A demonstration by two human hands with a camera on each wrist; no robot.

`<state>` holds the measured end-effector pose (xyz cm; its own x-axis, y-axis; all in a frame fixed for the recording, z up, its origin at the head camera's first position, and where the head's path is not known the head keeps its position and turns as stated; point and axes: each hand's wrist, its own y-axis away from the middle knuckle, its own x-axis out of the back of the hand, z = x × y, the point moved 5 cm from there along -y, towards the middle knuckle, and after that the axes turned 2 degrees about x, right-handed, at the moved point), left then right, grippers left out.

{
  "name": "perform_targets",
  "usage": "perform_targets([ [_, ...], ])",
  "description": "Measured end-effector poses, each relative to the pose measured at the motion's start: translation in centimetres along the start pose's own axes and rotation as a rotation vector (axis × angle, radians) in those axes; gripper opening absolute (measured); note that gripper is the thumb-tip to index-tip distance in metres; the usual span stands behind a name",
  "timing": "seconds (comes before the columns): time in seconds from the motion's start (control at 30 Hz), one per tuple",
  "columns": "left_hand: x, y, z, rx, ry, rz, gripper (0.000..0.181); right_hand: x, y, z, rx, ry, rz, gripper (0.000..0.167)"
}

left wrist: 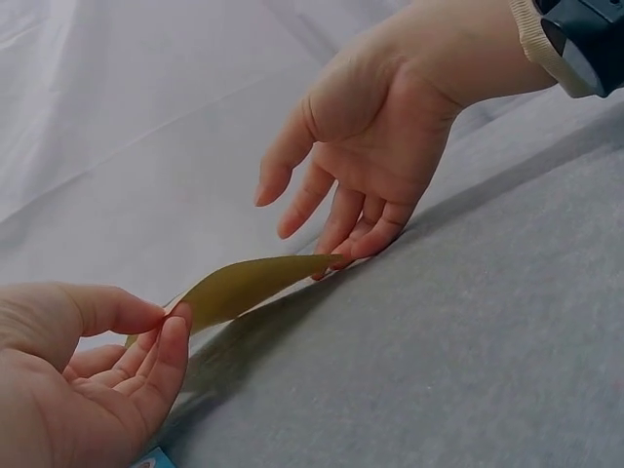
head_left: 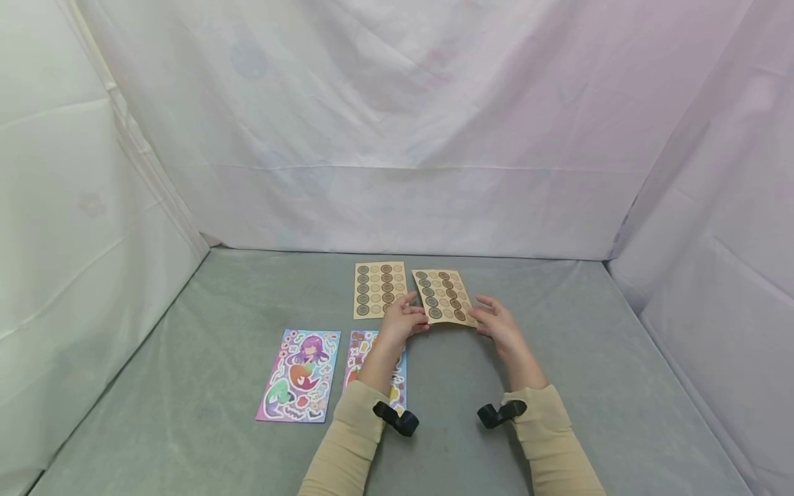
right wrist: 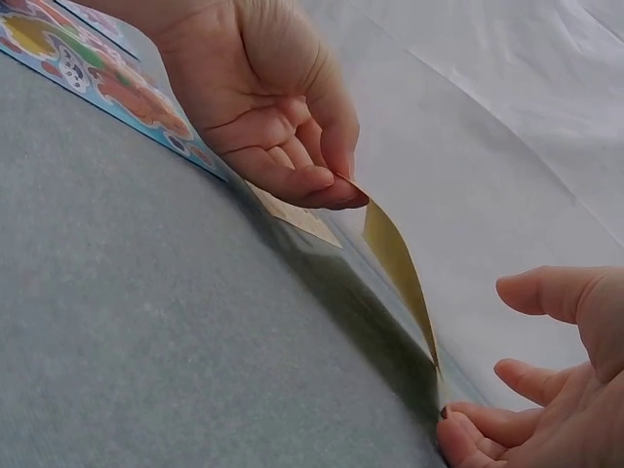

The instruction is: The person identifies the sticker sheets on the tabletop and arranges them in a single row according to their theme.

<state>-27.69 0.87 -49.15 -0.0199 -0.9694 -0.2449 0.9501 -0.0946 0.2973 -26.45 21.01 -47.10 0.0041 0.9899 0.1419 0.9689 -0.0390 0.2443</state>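
Observation:
A tan sticker sheet [head_left: 444, 296] with rows of round dark and light stickers is tilted, its near edge raised off the table and bowed. My left hand [head_left: 402, 321] pinches its near left corner between thumb and fingers. At the near right corner my right hand [head_left: 498, 326] touches the sheet with its lower fingers, thumb apart and fingers loosely spread. In the left wrist view the sheet's plain underside [left wrist: 255, 285] shows between both hands. A second tan sticker sheet [head_left: 372, 289] lies flat just left, partly covered by my left hand.
A mermaid sticker sheet [head_left: 302, 375] lies flat at the left. Another colourful sticker sheet [head_left: 398, 386] lies under my left forearm, partly hidden. The grey table [head_left: 595, 386] meets white cloth walls [head_left: 397, 207] at the back and sides.

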Motion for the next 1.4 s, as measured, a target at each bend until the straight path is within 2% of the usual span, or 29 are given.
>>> perform_targets([
  [0.17,0.2,0.1,0.2,0.007,-0.002,-0.017,0.067,0.1,-0.2,0.1,0.0,-0.003,-0.008,0.061],
  [0.5,0.4,0.5,0.7,-0.012,-0.041,-0.049,0.067,0.6,0.0,0.1,0.01,0.045,0.037,0.06],
  [1.0,0.3,0.8,1.6,-0.045,-0.087,-0.161,0.071,1.5,0.2,-0.5,0.055,0.037,0.079,0.053],
  [1.1,0.2,1.2,2.1,-0.046,-0.103,-0.188,0.072,1.7,0.3,-0.6,0.056,0.034,0.075,0.054],
  [1.3,-0.2,3.0,3.9,-0.065,-0.146,-0.235,0.068,2.0,0.5,-0.6,0.046,0.031,0.066,0.055],
  [1.4,-0.3,3.5,4.2,-0.072,-0.151,-0.254,0.067,2.1,0.5,-0.6,0.038,0.025,0.059,0.055],
])
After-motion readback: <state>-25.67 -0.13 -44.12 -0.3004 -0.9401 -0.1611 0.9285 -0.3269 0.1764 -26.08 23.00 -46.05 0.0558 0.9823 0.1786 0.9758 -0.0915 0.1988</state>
